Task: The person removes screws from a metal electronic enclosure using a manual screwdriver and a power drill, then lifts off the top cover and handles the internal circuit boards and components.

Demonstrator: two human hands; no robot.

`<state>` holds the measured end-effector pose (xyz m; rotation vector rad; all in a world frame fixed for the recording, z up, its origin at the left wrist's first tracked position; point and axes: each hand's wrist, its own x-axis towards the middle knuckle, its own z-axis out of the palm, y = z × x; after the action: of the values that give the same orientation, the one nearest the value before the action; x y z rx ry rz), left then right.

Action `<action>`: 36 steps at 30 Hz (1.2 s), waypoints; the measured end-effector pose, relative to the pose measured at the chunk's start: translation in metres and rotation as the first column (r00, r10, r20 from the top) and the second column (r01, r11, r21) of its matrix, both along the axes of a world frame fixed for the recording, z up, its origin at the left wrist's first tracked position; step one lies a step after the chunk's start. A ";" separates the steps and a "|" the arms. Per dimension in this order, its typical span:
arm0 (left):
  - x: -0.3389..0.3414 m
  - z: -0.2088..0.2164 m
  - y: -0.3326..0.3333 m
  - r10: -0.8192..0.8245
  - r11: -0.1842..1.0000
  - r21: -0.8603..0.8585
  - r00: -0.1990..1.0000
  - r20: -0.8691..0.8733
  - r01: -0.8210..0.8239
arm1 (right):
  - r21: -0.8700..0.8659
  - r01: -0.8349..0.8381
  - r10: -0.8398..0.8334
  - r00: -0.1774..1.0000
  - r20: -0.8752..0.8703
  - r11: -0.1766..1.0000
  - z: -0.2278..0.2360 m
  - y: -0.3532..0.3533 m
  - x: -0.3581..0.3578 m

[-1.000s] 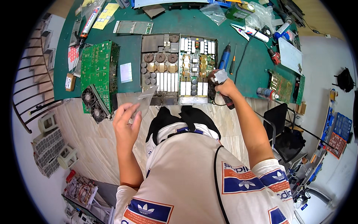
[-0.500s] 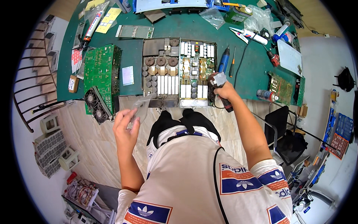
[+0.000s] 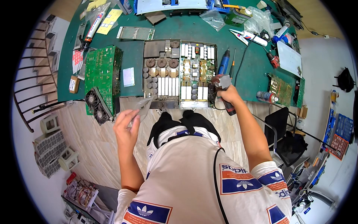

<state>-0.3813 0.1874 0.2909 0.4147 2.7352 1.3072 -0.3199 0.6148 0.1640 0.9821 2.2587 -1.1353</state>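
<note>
My right hand [image 3: 230, 93] is wrapped round the grip of a cordless drill [image 3: 222, 82], at the right edge of an opened power circuit unit. That unit lies in two halves: a dusty left half [image 3: 161, 71] with coils and capacitors, and a brighter right half [image 3: 197, 71]. My left hand [image 3: 127, 121] pinches a clear plastic bag [image 3: 144, 106] in front of the left half's near corner. What the bag contains is too small to tell. Just beyond the drill lie a blue electric screwdriver [image 3: 223, 62] and a thin screwdriver [image 3: 232, 67].
A green circuit board assembly [image 3: 104, 71] with black fans [image 3: 97, 104] stands at the left. Glue tubes [image 3: 253, 37], a red-black drill [image 3: 273, 59], a spray can [image 3: 266, 97] and another board [image 3: 281, 87] occupy the right side. A black chair [image 3: 278, 125] stands beside the green table [image 3: 167, 28].
My right hand has turned the drill slightly and drawn it a little to the right. The left hand has shifted slightly, and the bag with it.
</note>
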 end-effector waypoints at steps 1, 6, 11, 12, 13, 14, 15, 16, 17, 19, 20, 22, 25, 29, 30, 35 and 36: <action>-0.001 -0.001 0.001 -0.016 1.000 0.012 1.000 -0.004 0.016 | 0.013 -0.005 0.005 1.000 -0.005 1.000 0.006 -0.003 0.001; -0.009 -0.008 0.017 -0.086 0.994 0.064 0.995 0.044 0.083 | -0.176 0.072 -0.096 0.986 -0.134 0.982 0.043 -0.001 0.027; -0.014 -0.033 0.033 -0.185 0.980 0.076 0.983 0.009 0.184 | -0.388 -0.020 -0.081 0.967 -0.243 0.921 0.136 -0.027 0.045; -0.016 -0.034 0.038 -0.216 0.973 0.075 0.976 -0.010 0.217 | -0.419 -0.049 -0.069 0.962 -0.264 0.907 0.153 -0.033 0.048; -0.018 -0.037 0.044 -0.249 0.965 0.082 0.968 -0.026 0.250 | -0.404 -0.082 -0.030 0.965 -0.262 0.911 0.170 -0.040 0.052; -0.020 -0.040 0.051 -0.274 0.956 0.101 0.961 -0.043 0.277 | -0.391 -0.113 0.007 0.965 -0.264 0.914 0.183 -0.045 0.056; -0.020 -0.043 0.057 -0.301 0.945 0.118 0.952 -0.057 0.306 | -0.407 -0.120 -0.004 0.956 -0.292 0.905 0.192 -0.052 0.060; -0.020 -0.043 0.062 -0.328 0.933 0.133 0.942 -0.070 0.335 | -0.381 -0.195 0.067 0.944 -0.324 0.904 0.196 -0.054 0.061; -0.020 -0.041 0.068 -0.338 0.927 0.141 0.937 -0.091 0.348 | -0.416 -0.189 0.054 0.948 -0.315 0.890 0.204 -0.061 0.059; -0.020 -0.034 0.076 -0.358 0.914 0.153 0.925 -0.131 0.375 | -0.433 -0.235 0.090 0.940 -0.329 0.870 0.207 -0.072 0.055; -0.020 -0.029 0.078 -0.357 0.911 0.164 0.924 -0.140 0.377 | -0.412 -0.280 0.135 0.928 -0.347 0.867 0.206 -0.074 0.054; -0.019 -0.023 0.080 -0.357 0.905 0.186 0.921 -0.156 0.382 | -0.369 -0.348 0.209 0.907 -0.367 0.862 0.202 -0.075 0.054; -0.016 -0.023 0.078 -0.379 0.894 0.185 0.910 -0.170 0.407 | -0.351 -0.367 0.240 0.903 -0.355 0.861 0.195 -0.077 0.054; -0.012 -0.028 0.074 -0.373 0.905 0.167 0.918 -0.138 0.393 | -0.465 -0.285 0.140 0.937 -0.320 0.839 0.195 -0.080 0.050; -0.012 -0.029 0.072 -0.365 0.909 0.160 0.921 -0.137 0.384 | -0.500 -0.254 0.120 0.951 -0.284 0.828 0.193 -0.078 0.050; -0.015 -0.034 0.050 -0.305 0.938 0.136 0.946 -0.112 0.318 | -0.520 -0.161 0.041 0.971 -0.235 0.839 0.189 -0.068 0.042; -0.015 -0.034 0.045 -0.272 0.951 0.124 0.957 -0.105 0.284 | -0.473 -0.154 0.036 0.968 -0.250 0.867 0.183 -0.062 0.040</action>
<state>-0.3967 0.2325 0.2572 0.8534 2.5382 1.4325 -0.2801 0.5527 0.3467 0.5460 1.9920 -1.7406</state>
